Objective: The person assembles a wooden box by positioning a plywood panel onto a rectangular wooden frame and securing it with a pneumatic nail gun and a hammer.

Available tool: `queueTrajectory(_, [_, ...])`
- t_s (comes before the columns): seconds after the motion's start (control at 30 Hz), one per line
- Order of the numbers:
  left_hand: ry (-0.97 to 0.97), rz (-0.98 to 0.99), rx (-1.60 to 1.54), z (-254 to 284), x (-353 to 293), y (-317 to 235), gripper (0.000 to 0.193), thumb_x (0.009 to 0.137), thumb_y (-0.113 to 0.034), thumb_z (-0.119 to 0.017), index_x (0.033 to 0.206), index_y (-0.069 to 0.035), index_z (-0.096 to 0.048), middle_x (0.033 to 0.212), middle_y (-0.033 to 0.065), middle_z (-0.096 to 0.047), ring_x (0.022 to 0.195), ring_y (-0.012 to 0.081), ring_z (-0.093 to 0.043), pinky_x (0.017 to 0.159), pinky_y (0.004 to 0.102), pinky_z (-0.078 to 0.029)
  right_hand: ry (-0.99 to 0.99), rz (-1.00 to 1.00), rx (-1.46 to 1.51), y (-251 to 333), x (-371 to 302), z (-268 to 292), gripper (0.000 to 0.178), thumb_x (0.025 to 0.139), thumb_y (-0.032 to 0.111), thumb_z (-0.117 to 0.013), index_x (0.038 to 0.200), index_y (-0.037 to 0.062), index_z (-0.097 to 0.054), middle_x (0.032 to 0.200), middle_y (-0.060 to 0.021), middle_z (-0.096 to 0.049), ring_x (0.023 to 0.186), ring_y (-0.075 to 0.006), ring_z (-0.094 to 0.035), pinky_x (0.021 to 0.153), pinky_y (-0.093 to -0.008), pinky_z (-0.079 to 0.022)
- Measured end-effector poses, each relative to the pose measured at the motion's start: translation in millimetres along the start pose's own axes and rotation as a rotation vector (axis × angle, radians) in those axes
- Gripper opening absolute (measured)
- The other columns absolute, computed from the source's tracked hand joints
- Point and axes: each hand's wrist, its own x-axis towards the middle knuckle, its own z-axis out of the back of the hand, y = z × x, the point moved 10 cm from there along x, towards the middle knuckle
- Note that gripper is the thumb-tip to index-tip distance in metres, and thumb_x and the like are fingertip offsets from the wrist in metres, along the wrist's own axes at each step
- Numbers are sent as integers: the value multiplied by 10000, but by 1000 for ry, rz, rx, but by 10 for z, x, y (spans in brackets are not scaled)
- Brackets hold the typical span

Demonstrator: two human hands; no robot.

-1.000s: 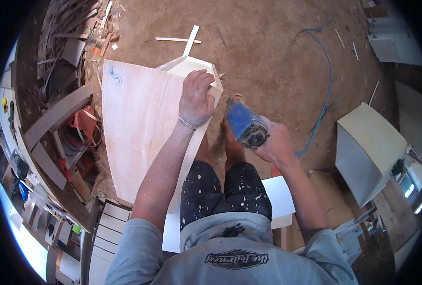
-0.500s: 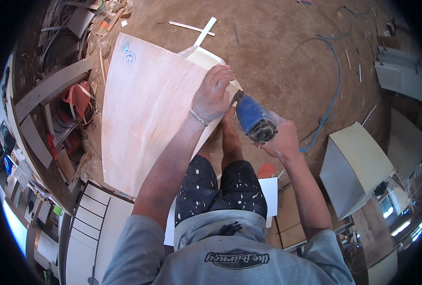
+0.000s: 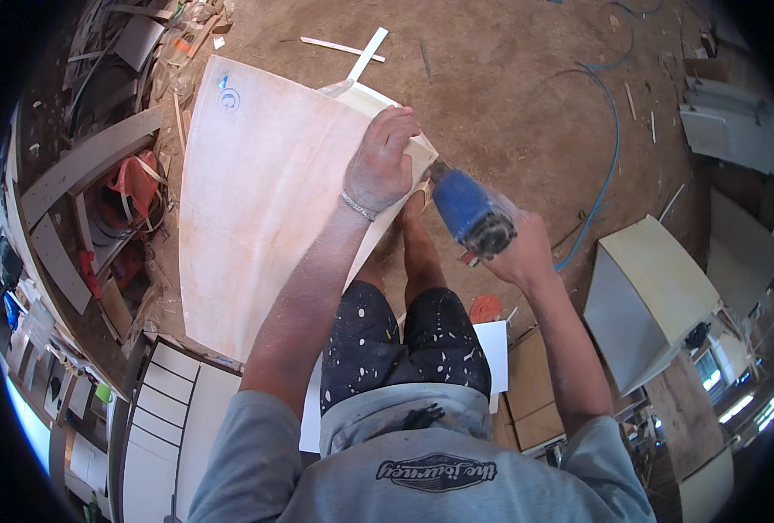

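Note:
My right hand (image 3: 523, 247) is wrapped round the handle of a blue nail gun (image 3: 465, 207) with a dusty black end cap. The tool's nose meets the right corner of a pale wooden box (image 3: 420, 155). A large, tapering plywood panel (image 3: 256, 209) with a small blue mark forms the upper face of that box and slants across to my left. My left hand (image 3: 381, 161) grips the panel's right edge close to the nose, fingers curled over it. Its palm side is hidden, as is most of the box's inside.
A blue air hose (image 3: 614, 131) snakes over the dirt floor. Two thin white strips (image 3: 368, 54) lie crossed beyond the box. Offcuts and a red bag (image 3: 136, 185) crowd the left side. At the right stands a pale cabinet box (image 3: 653, 288); slatted white boards (image 3: 164, 397) lie at lower left.
The nail gun has shifted slightly, its rear end swinging right, with the nose still at the box corner. My left hand keeps its grip. The whole view has slid a little.

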Motion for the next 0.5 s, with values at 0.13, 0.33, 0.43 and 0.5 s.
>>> queueTrajectory(0.13, [-24, -4, 12, 24, -66, -9, 386, 676, 122, -474, 1033, 5, -563, 1102, 167, -598, 1215, 378, -534, 1057, 472, -444, 39, -78, -10, -239, -500, -268, 636, 672, 309, -793, 1241, 99, -602, 955, -204, -704, 913, -386, -675, 805, -450, -539])
queueTrajectory(0.33, [-43, -55, 238, 125, -188, -132, 246, 739, 12, -594, 983, -17, -607, 1236, 167, -557, 1308, 392, -441, 1072, 473, -397, 138, -90, 28, -634, -1117, -802, 593, 645, 198, -742, 1215, 86, -621, 928, -229, -693, 896, -420, -661, 812, -475, -535])
queueTrajectory(0.43, [-36, -31, 428, 360, -576, -184, 281, 745, -19, -636, 1025, -33, -626, 1310, 169, -537, 1323, 398, -424, 1087, 484, -375, 152, -70, 61, -765, -1322, -1024, 546, 669, 225, -754, 1178, 61, -646, 946, -237, -689, 911, -414, -664, 810, -454, -537])
queueTrajectory(0.5, [4, -5, 469, 403, -1194, -130, 395, 789, -164, -699, 1170, -73, -640, 1435, 188, -471, 1391, 409, -355, 1131, 526, -297, 153, -56, 73, -937, -1461, -1043, 513, 672, 218, -746, 1150, 52, -656, 947, -243, -685, 907, -420, -661, 808, -456, -537])
